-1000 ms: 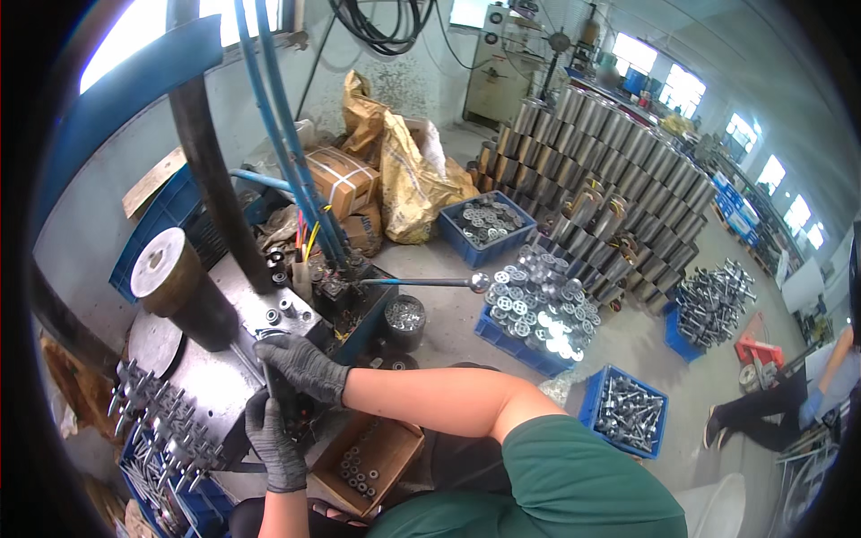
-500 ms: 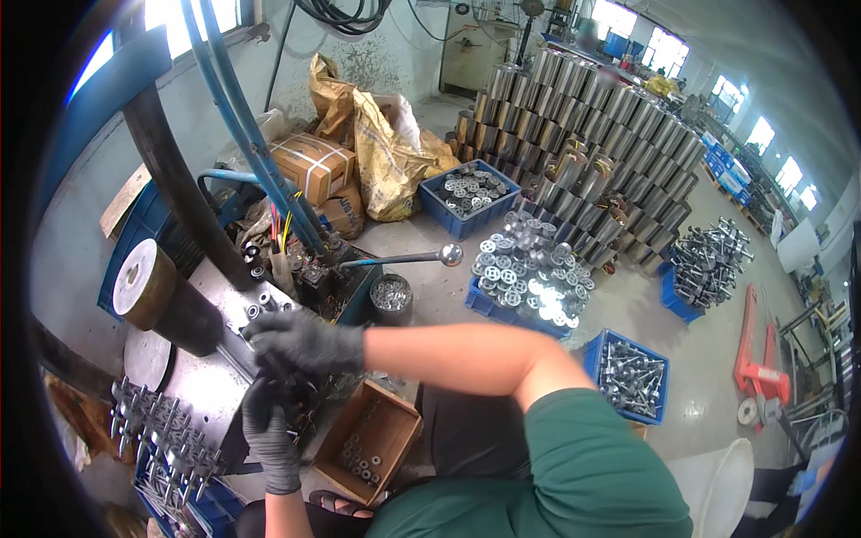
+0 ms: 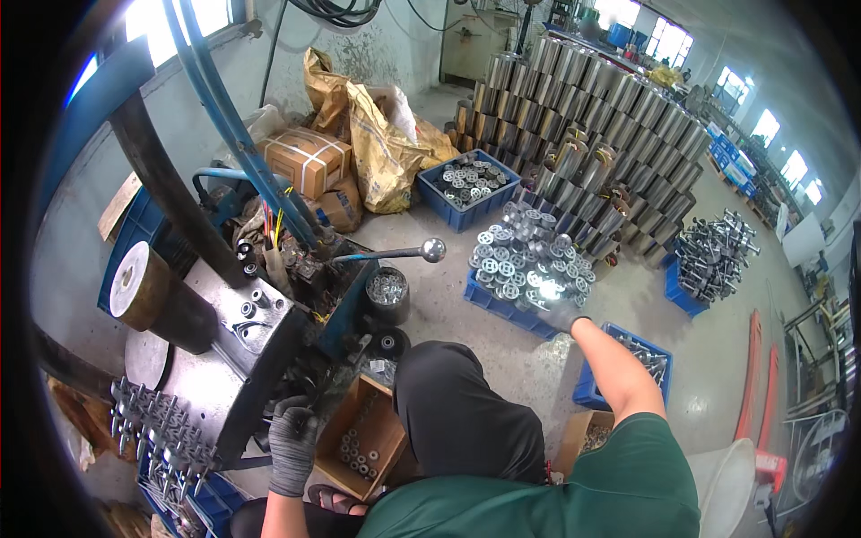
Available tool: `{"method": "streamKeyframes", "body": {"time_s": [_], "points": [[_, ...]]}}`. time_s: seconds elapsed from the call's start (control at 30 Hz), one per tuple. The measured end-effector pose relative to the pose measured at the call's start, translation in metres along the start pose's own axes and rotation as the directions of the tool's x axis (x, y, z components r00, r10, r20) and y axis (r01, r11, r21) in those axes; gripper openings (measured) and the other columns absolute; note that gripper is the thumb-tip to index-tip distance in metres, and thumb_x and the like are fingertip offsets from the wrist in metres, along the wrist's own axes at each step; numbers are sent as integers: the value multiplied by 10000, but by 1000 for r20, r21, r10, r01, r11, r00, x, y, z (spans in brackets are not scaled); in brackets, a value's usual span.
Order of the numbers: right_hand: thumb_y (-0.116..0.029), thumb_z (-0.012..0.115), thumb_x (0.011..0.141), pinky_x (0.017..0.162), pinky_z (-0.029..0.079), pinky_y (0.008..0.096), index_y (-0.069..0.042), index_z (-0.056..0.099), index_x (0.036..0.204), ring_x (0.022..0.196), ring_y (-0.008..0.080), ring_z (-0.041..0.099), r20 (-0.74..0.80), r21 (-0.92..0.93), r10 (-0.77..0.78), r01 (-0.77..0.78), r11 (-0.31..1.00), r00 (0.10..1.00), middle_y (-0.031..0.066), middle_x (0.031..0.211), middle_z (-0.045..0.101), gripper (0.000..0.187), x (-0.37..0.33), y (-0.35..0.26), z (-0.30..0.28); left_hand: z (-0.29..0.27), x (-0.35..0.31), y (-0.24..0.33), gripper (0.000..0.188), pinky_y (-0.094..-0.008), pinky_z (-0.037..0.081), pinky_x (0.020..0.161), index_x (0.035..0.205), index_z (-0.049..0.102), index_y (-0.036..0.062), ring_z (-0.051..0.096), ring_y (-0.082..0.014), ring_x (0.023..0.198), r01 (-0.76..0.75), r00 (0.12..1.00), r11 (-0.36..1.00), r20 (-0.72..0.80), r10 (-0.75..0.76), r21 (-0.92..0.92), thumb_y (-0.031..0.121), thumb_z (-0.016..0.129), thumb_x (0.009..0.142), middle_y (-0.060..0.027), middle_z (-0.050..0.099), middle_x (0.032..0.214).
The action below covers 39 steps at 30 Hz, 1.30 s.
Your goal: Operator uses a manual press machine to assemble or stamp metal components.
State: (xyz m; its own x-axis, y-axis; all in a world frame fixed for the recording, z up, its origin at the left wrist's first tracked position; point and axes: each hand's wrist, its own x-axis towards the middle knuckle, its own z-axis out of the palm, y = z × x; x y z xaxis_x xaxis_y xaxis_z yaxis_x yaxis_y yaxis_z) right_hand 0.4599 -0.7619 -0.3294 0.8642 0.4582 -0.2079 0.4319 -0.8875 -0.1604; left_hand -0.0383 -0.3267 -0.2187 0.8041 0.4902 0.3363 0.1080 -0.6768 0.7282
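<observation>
at twelve o'clock, a blue crate [image 3: 509,310] is holding heaped spoked discs [image 3: 507,269], many faces tilting upward, long axes unclear. at ten, a wooden box [image 3: 393,423] is holding small rings [image 3: 354,456]. my left hand [image 3: 293,448] is curling beside it, contents unclear; my right hand [image 3: 560,315] is reaching to the pile's five o'clock, grip indistinct.

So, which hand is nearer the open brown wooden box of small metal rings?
Left. The grey-gloved left hand is just left of the box; the grey-gloved right hand is far ahead to its right.

The gloves [image 3: 293,443] are grey, wheels [image 3: 508,267] silvery, crate [image 3: 508,311] blue.
</observation>
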Motion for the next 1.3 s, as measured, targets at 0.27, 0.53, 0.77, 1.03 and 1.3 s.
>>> {"method": "streamKeyframes", "body": {"time_s": [0.27,0.53,0.77,1.03,1.3], "points": [[-238,627,863,980,534,464,-81,718,1225,1111,382,696,67,6,180,-180,984,981,219,1145,735,405,19,75,8,11,-18,-22,213,-445,526,898,1023,685,22,641,-387,1019,142,961,981,221,-169,129,82,761,833,-196,648,1108],[-156,612,908,1012,528,460,-169,703,1251,1168,365,679,-44,-67,281,-283,957,959,168,1237,716,355,59,48,-2,21,-33,-41,373,-437,561,725,1037,748,91,709,-328,739,48,922,835,298,-248,548,330,862,775,-129,695,741],[-204,607,936,898,588,441,-85,794,1095,1113,332,726,31,-319,220,-199,927,975,168,1176,751,272,93,38,-1,14,-27,-19,438,-435,560,680,1004,752,64,716,-318,686,128,898,836,296,-327,534,425,853,778,-127,691,674],[-199,590,950,857,562,463,-135,791,1135,1071,292,747,190,-674,-26,150,723,981,116,1179,770,281,119,6,15,20,-26,-22,414,-456,565,728,1062,739,51,723,-346,775,136,871,852,350,-346,506,392,791,833,-149,726,834],[-200,586,962,865,560,477,-157,784,1167,1122,280,731,122,-599,117,-20,800,986,95,1211,764,289,118,0,24,21,-30,-35,424,-489,563,807,1117,718,47,713,-392,909,122,833,834,402,-381,538,388,749,867,-193,734,961]]}}
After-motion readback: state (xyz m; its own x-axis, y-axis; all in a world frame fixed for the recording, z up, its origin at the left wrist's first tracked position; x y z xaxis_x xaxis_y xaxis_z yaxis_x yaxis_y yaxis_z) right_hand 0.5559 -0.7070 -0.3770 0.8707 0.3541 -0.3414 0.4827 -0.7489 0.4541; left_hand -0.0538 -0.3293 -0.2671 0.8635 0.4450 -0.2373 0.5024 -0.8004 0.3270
